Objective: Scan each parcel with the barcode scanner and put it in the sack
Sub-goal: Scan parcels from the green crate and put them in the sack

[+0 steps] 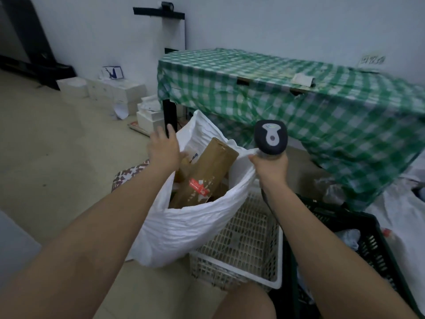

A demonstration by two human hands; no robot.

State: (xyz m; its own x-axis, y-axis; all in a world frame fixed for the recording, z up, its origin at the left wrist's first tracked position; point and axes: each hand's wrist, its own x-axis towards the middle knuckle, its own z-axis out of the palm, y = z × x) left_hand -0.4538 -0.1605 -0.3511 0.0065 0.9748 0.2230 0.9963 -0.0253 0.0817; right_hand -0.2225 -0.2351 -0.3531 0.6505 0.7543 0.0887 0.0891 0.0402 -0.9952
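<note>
Green-checked table (299,88) against pale wall (276,24)

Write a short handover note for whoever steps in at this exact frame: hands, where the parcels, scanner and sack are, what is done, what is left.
Left hand: at the sack's far left rim, fingers relaxed; whether it holds the rim is unclear.
Right hand: grips the barcode scanner upright and pinches the right rim of the white sack.
The sack stands open on the floor against the white basket. Brown cardboard parcels are already inside it, the tallest poking above the rim.
Done: those parcels are bagged.
Left: the white basket looks emptied; check the black crate to the right for anything not yet scanned.
</note>
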